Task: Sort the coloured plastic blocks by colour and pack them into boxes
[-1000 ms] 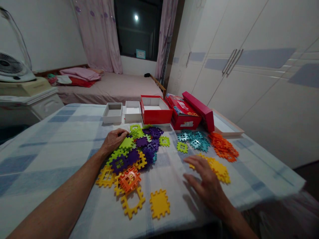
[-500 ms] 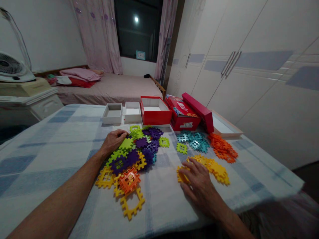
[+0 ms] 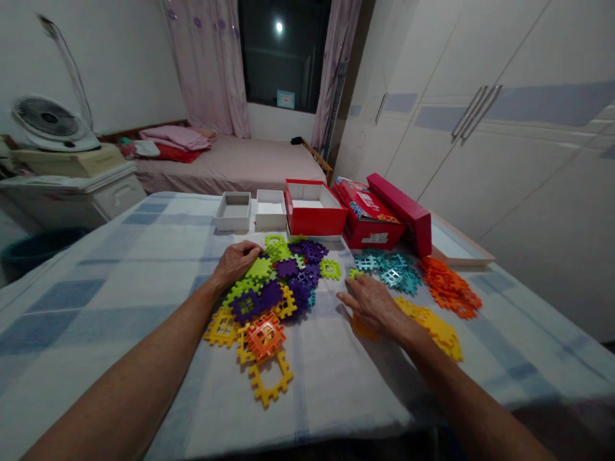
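Note:
A mixed heap of interlocking plastic tiles, with purple tiles (image 3: 288,269), lime green tiles (image 3: 259,270) and yellow tiles (image 3: 223,326), lies in the middle of the table. On top near its front is an orange tile (image 3: 265,336). My left hand (image 3: 239,261) rests at the heap's left edge, fingers curled together; whatever is under its fingertips is hidden. Between the heap and the sorted piles, my right hand (image 3: 372,302) hovers with fingers stretched out, nothing visible in it. A yellow tile (image 3: 364,328) shows beneath it, and its fingers partly cover a lime green tile (image 3: 355,273).
Teal tiles (image 3: 391,272), orange tiles (image 3: 451,288) and yellow tiles (image 3: 435,326) form separate piles at the right. Behind stand two small white boxes (image 3: 234,221), an open red box (image 3: 317,221), a closed red box (image 3: 372,237), a leaning red lid (image 3: 403,214) and a shallow tray (image 3: 464,259).
My right hand has moved off the yellow pile, forward and left towards the heap. My left hand stays at the heap's edge. The whole view has shifted slightly left.

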`<state>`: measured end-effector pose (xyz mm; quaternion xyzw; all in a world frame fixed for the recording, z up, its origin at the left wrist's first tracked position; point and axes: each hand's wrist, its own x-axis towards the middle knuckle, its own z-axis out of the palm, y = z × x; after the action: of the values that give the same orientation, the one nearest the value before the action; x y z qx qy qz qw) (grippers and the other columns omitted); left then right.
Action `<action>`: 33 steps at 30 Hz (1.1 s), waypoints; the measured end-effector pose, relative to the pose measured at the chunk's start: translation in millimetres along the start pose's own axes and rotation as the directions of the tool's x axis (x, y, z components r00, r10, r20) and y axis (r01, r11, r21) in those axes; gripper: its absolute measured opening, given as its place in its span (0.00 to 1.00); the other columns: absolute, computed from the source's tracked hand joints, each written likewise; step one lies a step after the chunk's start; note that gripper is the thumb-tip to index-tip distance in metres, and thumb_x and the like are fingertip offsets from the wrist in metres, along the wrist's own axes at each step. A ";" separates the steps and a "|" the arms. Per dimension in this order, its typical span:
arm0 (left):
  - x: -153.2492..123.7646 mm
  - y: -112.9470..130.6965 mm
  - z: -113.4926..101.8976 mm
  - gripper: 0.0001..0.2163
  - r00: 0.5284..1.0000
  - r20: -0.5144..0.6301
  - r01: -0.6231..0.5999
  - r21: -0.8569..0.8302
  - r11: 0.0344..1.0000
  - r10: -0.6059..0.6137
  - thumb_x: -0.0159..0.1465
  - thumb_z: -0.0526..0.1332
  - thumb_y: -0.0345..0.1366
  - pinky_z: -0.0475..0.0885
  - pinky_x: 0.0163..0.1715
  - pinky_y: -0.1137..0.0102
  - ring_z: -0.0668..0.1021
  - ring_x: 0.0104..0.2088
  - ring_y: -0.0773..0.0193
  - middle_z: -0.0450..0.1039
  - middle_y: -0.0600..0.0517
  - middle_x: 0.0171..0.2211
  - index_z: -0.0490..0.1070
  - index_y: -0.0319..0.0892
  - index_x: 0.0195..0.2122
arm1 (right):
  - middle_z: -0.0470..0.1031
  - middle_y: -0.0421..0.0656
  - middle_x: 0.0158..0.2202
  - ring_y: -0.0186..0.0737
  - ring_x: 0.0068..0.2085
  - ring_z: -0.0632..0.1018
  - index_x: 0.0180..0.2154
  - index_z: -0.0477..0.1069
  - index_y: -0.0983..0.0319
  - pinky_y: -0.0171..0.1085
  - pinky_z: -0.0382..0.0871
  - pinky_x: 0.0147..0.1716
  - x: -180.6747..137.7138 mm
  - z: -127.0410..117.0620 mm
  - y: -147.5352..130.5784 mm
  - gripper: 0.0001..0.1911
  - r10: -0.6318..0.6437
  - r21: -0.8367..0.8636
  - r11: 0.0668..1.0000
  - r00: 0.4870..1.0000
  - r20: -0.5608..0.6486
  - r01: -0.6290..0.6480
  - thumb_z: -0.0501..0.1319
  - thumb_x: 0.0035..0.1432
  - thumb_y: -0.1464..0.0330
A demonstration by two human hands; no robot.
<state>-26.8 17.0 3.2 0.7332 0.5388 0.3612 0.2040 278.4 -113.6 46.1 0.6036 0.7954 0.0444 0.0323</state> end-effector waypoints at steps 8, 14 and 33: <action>2.4 -5.8 4.2 0.17 1.000 -0.015 -0.010 -0.037 0.999 0.010 0.57 0.52 0.43 0.68 0.40 0.70 0.77 0.37 0.60 0.78 0.49 0.34 0.77 0.39 0.34 | 0.69 0.54 0.51 0.47 0.53 0.69 0.49 0.67 0.65 0.43 0.62 0.50 21.5 -0.8 2.9 0.20 -0.023 0.222 0.975 0.999 -0.022 0.027 0.47 0.64 0.60; 1.5 -1.9 3.0 0.17 1.000 -0.020 -0.002 -0.001 1.000 0.002 0.57 0.52 0.43 0.68 0.39 0.70 0.77 0.36 0.61 0.78 0.49 0.33 0.77 0.40 0.33 | 0.69 0.48 0.51 0.44 0.52 0.70 0.53 0.64 0.61 0.43 0.62 0.52 -6.3 -24.0 -42.1 0.19 -0.037 0.451 0.884 0.980 -0.193 0.122 0.51 0.63 0.62; 1.9 -1.8 2.7 0.18 1.000 -0.016 -0.002 -0.001 1.000 0.002 0.57 0.51 0.43 0.68 0.39 0.71 0.77 0.36 0.61 0.78 0.49 0.34 0.77 0.39 0.34 | 0.71 0.43 0.35 0.39 0.38 0.72 0.37 0.66 0.59 0.37 0.66 0.38 -21.0 -4.3 -123.8 0.07 0.184 0.803 0.596 0.971 -0.156 0.016 0.50 0.60 0.67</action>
<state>-25.7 19.6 0.8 0.7308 0.5393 0.3676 0.1999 165.0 -167.0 36.8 0.5819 0.6999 -0.2471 -0.3322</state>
